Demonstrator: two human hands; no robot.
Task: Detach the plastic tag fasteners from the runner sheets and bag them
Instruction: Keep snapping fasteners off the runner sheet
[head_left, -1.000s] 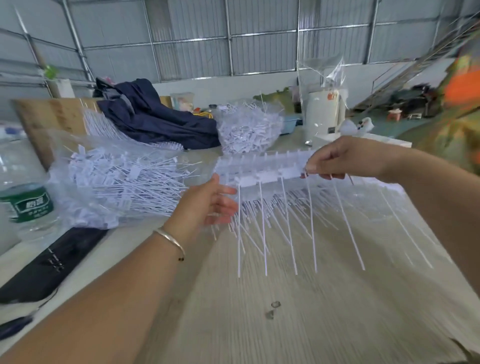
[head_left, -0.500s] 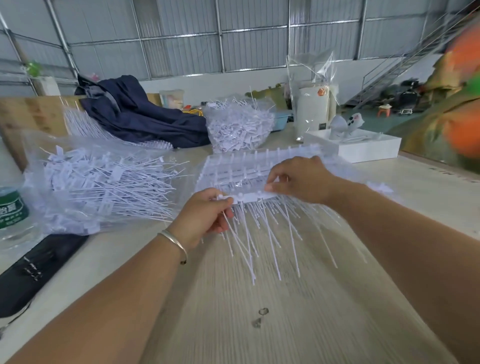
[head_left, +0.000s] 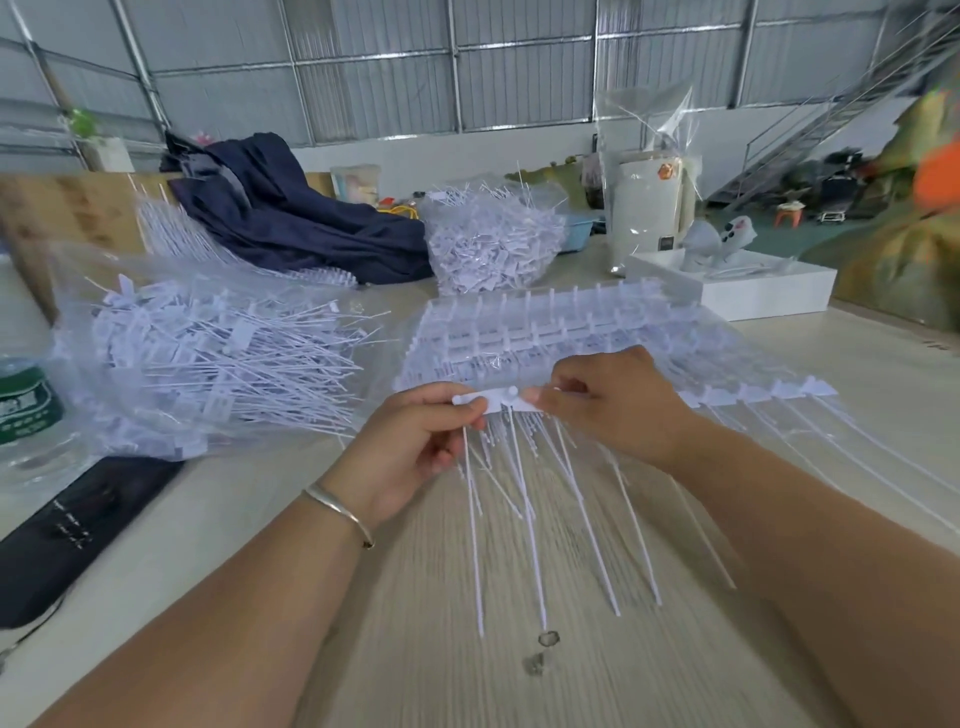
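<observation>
Both hands have closed in together at the near edge of the runner sheets (head_left: 561, 332), which lie stacked on the table (head_left: 467, 649). Beside them sits a clear bag (head_left: 208, 364) of loose fasteners. Left hand (head_left: 410, 447) and right hand (head_left: 608, 405) each pinch a white fastener strip (head_left: 506, 402) between thumb and curled fingers.
</observation>
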